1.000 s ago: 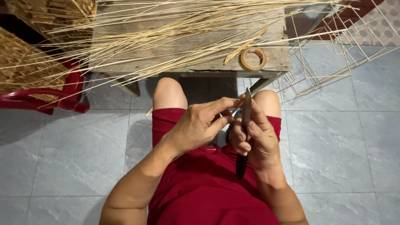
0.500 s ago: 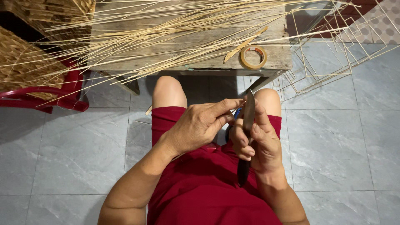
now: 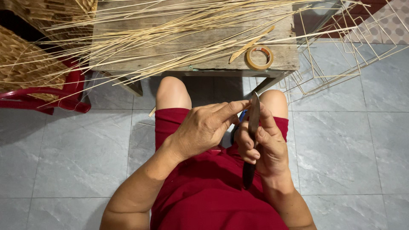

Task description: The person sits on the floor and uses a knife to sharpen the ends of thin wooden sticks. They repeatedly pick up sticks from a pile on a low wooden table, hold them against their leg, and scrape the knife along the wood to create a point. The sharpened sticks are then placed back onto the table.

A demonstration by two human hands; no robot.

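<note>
A grey tiled floor (image 3: 341, 149) spreads under everything. Above the person's knees stands a worn wooden table (image 3: 200, 64), heaped with long pale bamboo strips (image 3: 170, 25) that fan out past both its ends. To the left a red chair (image 3: 64, 98) carries woven baskets (image 3: 25, 64); what lies inside them I cannot tell. Off the table's right corner leans a frame of thin sticks (image 3: 336, 55). A roll of tape (image 3: 258, 57) lies on the table near its front edge.

The left hand (image 3: 204, 127) reaches across the lap, its forefinger and thumb stretched out and nearly pinched at the blade, the other fingers curled loosely. The right hand (image 3: 264, 145) is closed around a dark-handled knife (image 3: 252, 127), blade upright, over the red-clothed lap.
</note>
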